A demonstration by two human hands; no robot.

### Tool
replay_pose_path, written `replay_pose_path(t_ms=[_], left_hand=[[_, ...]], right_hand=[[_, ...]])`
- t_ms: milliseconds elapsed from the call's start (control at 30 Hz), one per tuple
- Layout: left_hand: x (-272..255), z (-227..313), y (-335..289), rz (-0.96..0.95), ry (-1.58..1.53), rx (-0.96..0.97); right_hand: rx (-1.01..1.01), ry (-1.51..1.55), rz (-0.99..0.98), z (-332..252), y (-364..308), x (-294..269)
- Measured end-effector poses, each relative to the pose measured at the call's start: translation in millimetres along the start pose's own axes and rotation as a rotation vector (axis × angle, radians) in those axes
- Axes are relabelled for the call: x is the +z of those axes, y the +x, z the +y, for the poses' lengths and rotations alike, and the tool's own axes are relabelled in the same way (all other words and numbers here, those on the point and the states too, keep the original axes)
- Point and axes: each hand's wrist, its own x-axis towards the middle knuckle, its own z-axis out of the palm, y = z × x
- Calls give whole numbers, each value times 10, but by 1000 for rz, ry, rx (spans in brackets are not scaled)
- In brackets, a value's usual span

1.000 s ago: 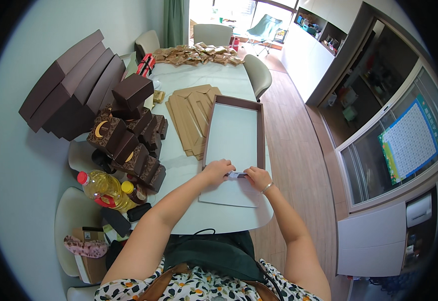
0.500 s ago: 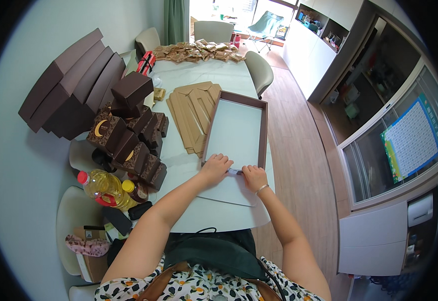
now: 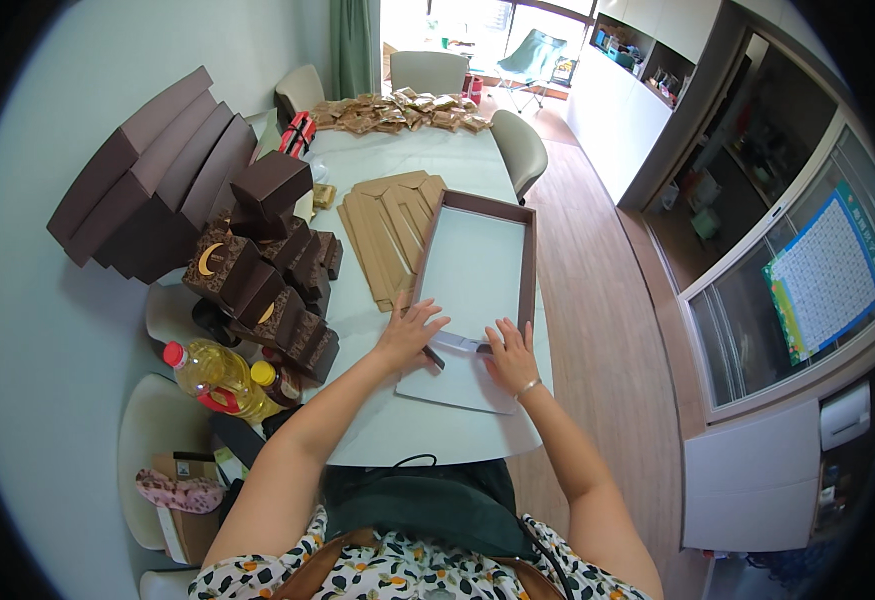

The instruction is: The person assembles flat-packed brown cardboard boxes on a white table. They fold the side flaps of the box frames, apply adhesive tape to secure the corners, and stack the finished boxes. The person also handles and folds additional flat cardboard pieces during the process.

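A long shallow cardboard box (image 3: 528, 265) with dark brown walls and a pale inside lies on the white table (image 3: 377, 430). Its near end runs out into a flat pale flap (image 3: 472, 385) toward me. At the near left corner, my left hand (image 3: 407, 335) rests with fingers spread. My right hand (image 3: 510, 358) lies at the near right corner, fingers apart. Between the two hands a pale fold edge (image 3: 460, 341) crosses the box, with short dark tabs (image 3: 435, 357) beside the fingers. Neither hand grips anything.
Flat brown cardboard pieces (image 3: 382, 240) lie left of the box. Small dark boxes (image 3: 277, 265) and big brown box lids (image 3: 147, 170) are stacked farther left, above an oil bottle (image 3: 212, 375). Gold packets (image 3: 397, 110) cover the table's far end.
My hands have moved apart from the middle of the near edge toward its two corners. Their fingers, bent over the edge before, are now spread.
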Motion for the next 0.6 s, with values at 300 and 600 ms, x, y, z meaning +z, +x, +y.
replay_pose_path(t_ms=[300,600], left_hand=[[430,-244,142,-103,38,-74],[326,-253,348,-208,1,131]], right_hand=[[188,-15,133,-39,149,-198],[734,353,75,441,470,379]])
